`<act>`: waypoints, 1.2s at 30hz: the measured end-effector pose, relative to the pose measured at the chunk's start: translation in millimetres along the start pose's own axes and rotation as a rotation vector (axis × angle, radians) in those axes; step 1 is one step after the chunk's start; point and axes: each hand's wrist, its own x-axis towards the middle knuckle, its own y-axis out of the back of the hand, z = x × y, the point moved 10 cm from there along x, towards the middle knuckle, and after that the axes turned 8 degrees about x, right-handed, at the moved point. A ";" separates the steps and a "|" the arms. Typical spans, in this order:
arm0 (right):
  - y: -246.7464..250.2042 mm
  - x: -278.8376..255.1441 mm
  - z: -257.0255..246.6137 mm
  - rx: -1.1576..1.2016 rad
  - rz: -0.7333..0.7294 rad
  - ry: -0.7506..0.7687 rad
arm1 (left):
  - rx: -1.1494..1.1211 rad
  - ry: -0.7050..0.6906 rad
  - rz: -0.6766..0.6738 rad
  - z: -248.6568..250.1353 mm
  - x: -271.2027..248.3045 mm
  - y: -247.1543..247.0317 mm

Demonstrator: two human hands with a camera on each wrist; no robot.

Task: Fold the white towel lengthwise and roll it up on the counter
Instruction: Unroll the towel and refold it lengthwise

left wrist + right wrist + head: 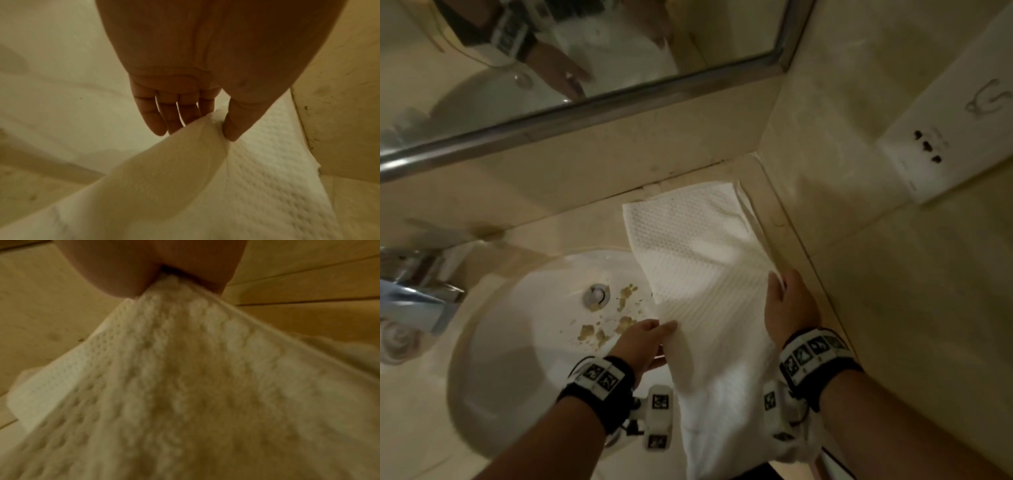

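Centrally in the frame, the white towel [698,260] stretches from the beige tabletop [585,226] toward both hands, left hand [643,342] and right hand [787,308] each pinching an edge, beside the sink [517,342] under a mirror [551,68].

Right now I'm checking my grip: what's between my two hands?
Only the white towel, held at opposite edges by the left hand and right hand; head view shows it.
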 end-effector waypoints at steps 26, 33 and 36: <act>-9.5 142.4 -85.3 -0.189 -0.038 -0.009 | -0.059 -0.154 0.146 69.2 48.5 6.5; -23.8 155.1 -87.5 -0.040 -0.026 -0.010 | -0.026 -0.131 0.176 65.9 52.2 9.5; -32.2 158.3 -83.2 -0.094 -0.126 -0.058 | -0.010 -0.155 0.212 71.0 48.1 14.7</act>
